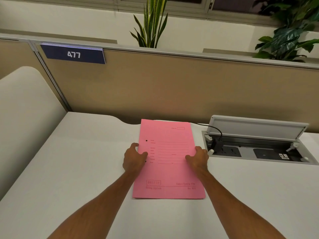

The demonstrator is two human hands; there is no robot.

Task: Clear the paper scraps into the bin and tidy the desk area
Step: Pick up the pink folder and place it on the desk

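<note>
A pink paper file folder (168,173) lies flat on the white desk (77,169), its long side pointing away from me. My left hand (133,159) grips the folder's left edge, fingers curled over it. My right hand (198,158) holds the right edge the same way. No paper scraps and no bin are in view.
An open cable box (255,145) with sockets and a plugged-in black cable sits in the desk at right, its lid raised. A tan partition (172,87) with a blue "477" sign (73,54) stands behind the desk. Plants (150,23) rise beyond it.
</note>
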